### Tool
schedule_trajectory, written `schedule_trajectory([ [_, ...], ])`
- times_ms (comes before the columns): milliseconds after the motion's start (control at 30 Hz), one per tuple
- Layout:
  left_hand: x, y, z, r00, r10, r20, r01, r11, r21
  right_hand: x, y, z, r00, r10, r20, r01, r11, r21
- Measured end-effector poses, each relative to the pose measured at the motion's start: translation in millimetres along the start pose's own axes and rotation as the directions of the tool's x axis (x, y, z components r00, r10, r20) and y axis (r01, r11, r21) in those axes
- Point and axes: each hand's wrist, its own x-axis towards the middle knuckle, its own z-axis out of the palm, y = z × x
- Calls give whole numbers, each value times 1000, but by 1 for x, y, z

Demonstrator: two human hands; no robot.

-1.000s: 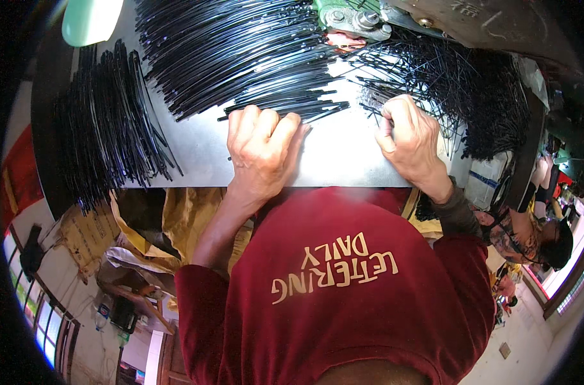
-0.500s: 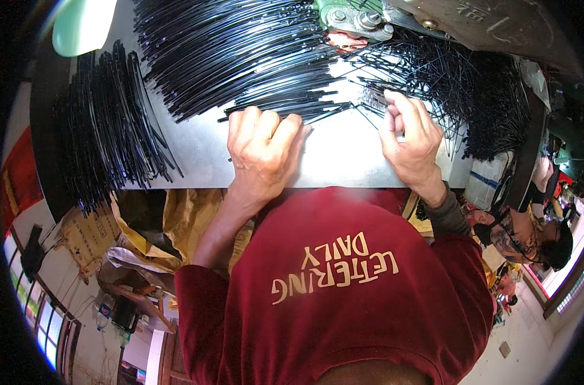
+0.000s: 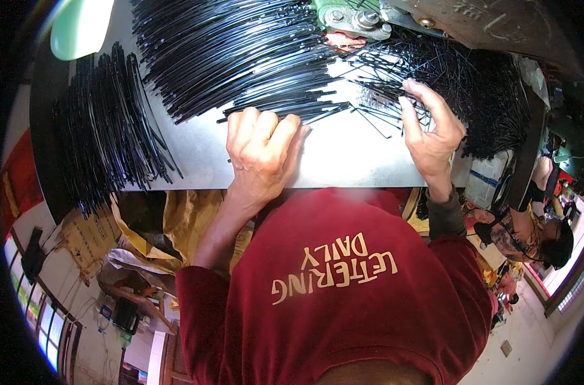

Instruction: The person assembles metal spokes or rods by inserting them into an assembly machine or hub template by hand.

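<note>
The left hand (image 3: pixel 261 151) is resting over the table (image 3: pixel 343 160) near the middle of its near edge, its fingers curling tightly inward; whether they are pinching something is hidden. A large stack of black rods (image 3: pixel 234 58) is lying just beyond those knuckles, stretching away from the near edge, its rods running roughly crosswise. The stack's nearest rods are meeting the curled fingers in this view; actual contact is hard to tell.

The right hand (image 3: pixel 436 138) is holding its thumb and forefinger apart, nearer the table's right edge, with nothing showing between the two tips. A tangled heap of thin black rods (image 3: pixel 484 96) is spreading beyond and to the right of this hand, along the right edge. A few loose rods (image 3: pixel 377 123) are lying between the two hands, nearer the right one.

A bundle of black rods (image 3: pixel 109 122) is lying along the left edge, well apart from the left hand, reaching to the near left corner.
</note>
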Motion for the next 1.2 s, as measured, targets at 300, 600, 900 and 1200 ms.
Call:
schedule_trajectory([
  [300,0,0,2,1000,-10,2,10,1000,5,-9,-18,-9,875,-188,447,360,869,-338],
  [600,-1,0,4,1000,-13,-23,13,1000,-10,-5,-7,-9,876,-1,483,145,955,-259],
  [900,-1,-1,4,1000,-2,-13,2,1000,6,-26,-21,-16,612,633,475,-757,296,582],
  [1200,-1,1,5,1000,-2,-12,2,1000,17,-21,0,-17,960,238,148,-200,952,-233],
])
